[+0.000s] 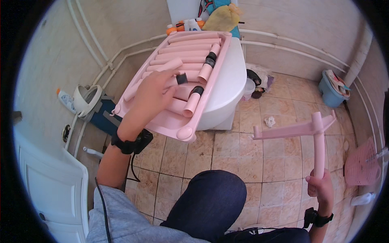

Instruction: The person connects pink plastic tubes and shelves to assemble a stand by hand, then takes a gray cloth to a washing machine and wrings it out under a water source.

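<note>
My right hand (321,185) is closed around the lower end of an upright pink plastic tube joined to a long pink crosspiece (283,131) with upturned tips. At left, my left hand (152,92) reaches over a pink rack tray (172,128) full of loose pink tubes. Its fingers are bent around a piece with a black end (181,78), seemingly a pink tube; the hand covers most of it. To its right lie a tube with black bands (206,68) and a short black-ended tube (193,103).
The tray rests on a white toilet (233,87). Bottles (190,25) and a yellow cloth (222,18) sit behind it. A blue bin (333,87) and pink basket (360,164) stand along the right wall; a white cabinet (52,178) is at left. Pipes run along the walls.
</note>
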`<act>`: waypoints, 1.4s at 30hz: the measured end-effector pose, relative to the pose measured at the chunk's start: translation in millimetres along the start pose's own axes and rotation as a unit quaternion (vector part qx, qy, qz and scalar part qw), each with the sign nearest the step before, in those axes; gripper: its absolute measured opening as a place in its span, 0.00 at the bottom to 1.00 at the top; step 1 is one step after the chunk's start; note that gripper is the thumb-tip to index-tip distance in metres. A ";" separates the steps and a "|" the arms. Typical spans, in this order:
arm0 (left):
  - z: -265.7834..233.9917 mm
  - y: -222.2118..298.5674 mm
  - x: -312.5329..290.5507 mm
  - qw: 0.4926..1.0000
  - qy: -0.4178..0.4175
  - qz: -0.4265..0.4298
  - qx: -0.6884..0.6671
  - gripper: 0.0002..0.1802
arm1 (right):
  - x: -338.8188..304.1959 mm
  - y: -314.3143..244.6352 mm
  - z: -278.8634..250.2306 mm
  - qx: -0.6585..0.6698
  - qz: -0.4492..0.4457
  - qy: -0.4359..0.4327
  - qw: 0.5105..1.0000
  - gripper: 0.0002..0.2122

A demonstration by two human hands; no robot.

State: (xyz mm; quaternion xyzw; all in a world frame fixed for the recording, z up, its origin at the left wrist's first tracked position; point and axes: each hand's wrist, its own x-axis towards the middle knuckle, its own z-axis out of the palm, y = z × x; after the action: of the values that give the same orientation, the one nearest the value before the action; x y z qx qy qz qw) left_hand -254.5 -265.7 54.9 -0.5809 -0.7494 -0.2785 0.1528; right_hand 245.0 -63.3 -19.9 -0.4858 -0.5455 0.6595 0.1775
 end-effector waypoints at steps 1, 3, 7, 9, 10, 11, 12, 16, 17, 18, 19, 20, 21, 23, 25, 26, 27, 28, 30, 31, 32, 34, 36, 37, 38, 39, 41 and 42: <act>-0.3 4.5 3.7 0.999 0.031 -0.005 -0.008 0.23 | 0.6 1.4 -2.1 -0.006 -0.003 -0.004 1.000 0.11; -5.0 13.6 16.8 0.999 0.024 -0.015 -0.021 0.24 | 0.4 1.9 -2.6 -0.011 -0.005 -0.008 1.000 0.11; -16.7 39.6 22.1 0.961 -0.046 -0.139 -0.234 0.28 | -2.1 0.5 -0.2 -0.001 0.001 0.003 1.000 0.11; -18.6 53.6 7.6 0.952 -0.041 -0.149 -0.266 0.30 | -3.2 0.7 -1.6 0.001 0.000 0.007 1.000 0.11; -22.3 59.5 -1.2 0.941 -0.033 -0.161 -0.294 0.31 | -3.5 -0.3 -0.9 0.003 -0.004 0.005 1.000 0.11; -27.1 61.8 -6.2 0.941 -0.031 -0.164 -0.296 0.30 | -3.1 -0.7 -0.3 0.005 -0.009 0.003 1.000 0.11; -27.9 60.8 -11.7 0.941 -0.034 -0.163 -0.295 0.30 | -3.1 -0.7 -0.5 0.007 -0.007 0.003 1.000 0.11; -25.7 63.8 -32.9 0.957 0.002 -0.159 -0.244 0.27 | -0.6 0.4 -1.1 0.006 -0.008 0.005 1.000 0.11; -25.7 66.5 -37.3 0.956 0.014 -0.146 -0.254 0.25 | 0.1 0.3 -1.2 0.005 -0.008 -0.001 1.000 0.11; -26.2 67.3 -41.1 0.956 0.013 -0.145 -0.254 0.25 | 0.0 -0.8 0.0 0.007 -0.008 -0.001 1.000 0.11; -27.3 67.4 -44.2 0.965 -0.022 -0.146 -0.219 0.26 | -0.8 -2.5 2.1 0.006 -0.010 0.001 1.000 0.11; -27.6 67.1 -44.2 0.970 -0.056 -0.146 -0.184 0.27 | -1.5 -3.4 3.0 0.005 -0.012 0.004 1.000 0.11; -24.1 63.8 -43.4 0.964 -0.042 -0.153 -0.211 0.26 | -1.2 -3.5 3.9 0.007 -0.014 0.002 1.000 0.11; -19.5 60.6 -42.4 0.958 -0.045 -0.163 -0.233 0.26 | -0.7 -2.3 4.8 0.001 -0.008 0.009 1.000 0.11; -15.2 67.5 -37.5 0.952 -0.041 -0.179 -0.246 0.25 | 0.2 0.1 1.8 -0.007 -0.013 0.005 1.000 0.11; -10.9 66.9 -36.3 0.951 -0.040 -0.179 -0.247 0.25 | 0.9 0.8 1.3 -0.015 -0.016 -0.002 1.000 0.11; -5.3 65.3 -36.5 0.951 -0.016 -0.176 -0.253 0.24 | 0.4 1.4 1.3 -0.016 -0.015 0.000 1.000 0.11; -0.6 64.4 -36.6 0.950 0.009 -0.174 -0.258 0.24 | 0.2 1.8 1.7 -0.007 -0.011 0.006 1.000 0.11; 3.8 67.4 -33.7 0.950 0.006 -0.171 -0.259 0.23 | 0.6 2.6 2.0 -0.001 -0.005 0.012 1.000 0.11; 4.5 67.2 -32.6 0.951 0.004 -0.167 -0.258 0.22 | 1.5 3.2 1.1 0.007 -0.005 0.014 1.000 0.12; 5.1 64.8 -32.0 0.951 0.003 -0.171 -0.259 0.22 | 2.3 3.6 0.8 0.015 -0.004 0.016 1.000 0.12; 5.7 59.5 -30.7 0.944 -0.004 -0.171 -0.281 0.22 | 3.4 1.6 2.1 0.014 -0.004 0.010 1.000 0.12; 6.8 57.9 -39.9 0.946 0.000 -0.185 -0.267 0.23 | 4.8 1.4 3.1 0.014 -0.004 0.007 1.000 0.12; 7.9 57.5 -44.9 0.947 0.003 -0.196 -0.253 0.23 | 5.7 2.2 3.3 0.003 -0.008 0.016 1.000 0.12; 8.0 57.5 -48.7 0.947 0.002 -0.196 -0.254 0.23 | 6.4 2.8 3.1 -0.008 -0.012 0.024 1.000 0.12; 6.5 58.2 -52.4 0.962 -0.025 -0.161 -0.220 0.24 | 6.7 3.9 2.5 -0.008 -0.010 0.025 1.000 0.12; -3.7 64.2 -51.6 0.985 -0.077 -0.074 -0.138 0.25 | 6.9 5.7 0.2 -0.008 -0.010 0.028 1.000 0.12; -6.6 68.2 -51.9 0.985 -0.078 -0.074 -0.138 0.25 | 6.7 5.8 -0.8 -0.007 -0.010 0.028 1.000 0.12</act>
State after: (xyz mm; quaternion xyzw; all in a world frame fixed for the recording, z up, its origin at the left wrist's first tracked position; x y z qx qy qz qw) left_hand -175.5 -298.8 47.8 -0.5591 -0.7545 -0.3435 -0.0086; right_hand 244.3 -59.7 -28.0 -0.5002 -0.5496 0.6399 0.1956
